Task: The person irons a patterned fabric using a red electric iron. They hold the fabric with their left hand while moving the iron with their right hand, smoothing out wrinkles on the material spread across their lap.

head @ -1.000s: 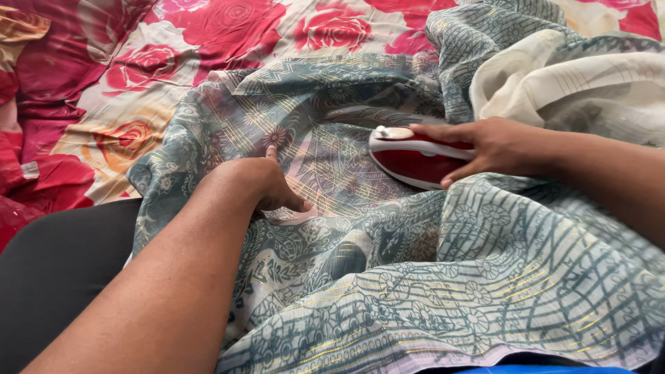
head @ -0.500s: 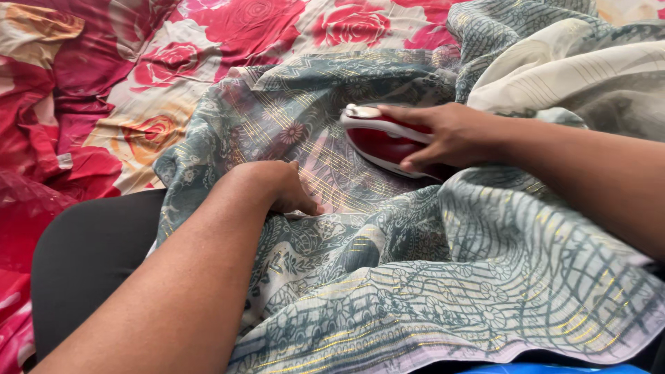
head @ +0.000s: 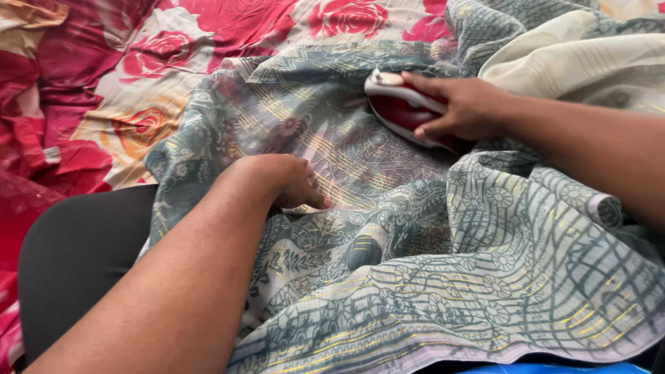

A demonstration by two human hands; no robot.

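Observation:
A thin grey-green patterned cloth point(head: 360, 159) with gold threads lies spread and bunched across the bed and my lap. My right hand point(head: 464, 107) grips the handle of a red and white iron point(head: 398, 104) that rests on the flat part of the cloth, towards the back. My left hand point(head: 280, 181) presses down on the cloth near its middle, fingers curled onto the fabric, a short way in front of the iron.
A red and cream rose-print bedsheet point(head: 131, 76) covers the bed to the left and back. Cream fabric point(head: 575, 62) is heaped at the back right. My leg in black point(head: 76, 263) shows at lower left. A blue edge point(head: 547, 369) peeks out at the bottom.
My right hand slid the iron left over the cloth, then away from me towards the back. My left hand stayed pressed on the fabric.

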